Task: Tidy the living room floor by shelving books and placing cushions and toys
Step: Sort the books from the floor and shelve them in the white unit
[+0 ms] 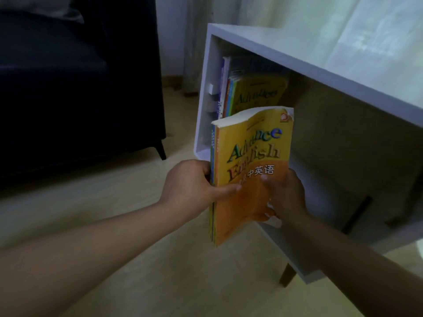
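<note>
A small stack of upright books (pixel 249 161), fronted by a yellow and orange "Advance English" cover, is held just in front of the open white shelf cabinet (pixel 270 44). My left hand (pixel 194 184) grips the stack at its spine side, thumb across the cover. My right hand (pixel 286 195) holds the stack's lower right edge, fingers on the cover. Inside the cabinet, at its left end, several books (pixel 247 90) stand upright, the outermost with the same yellow cover.
A dark sofa (pixel 68 88) on short black legs stands to the left. Pale wooden floor (pixel 160 271) lies below the books. A light curtain (pixel 297 17) hangs behind the cabinet, which rests on dark legs (pixel 287 274). The cabinet's right part holds no books.
</note>
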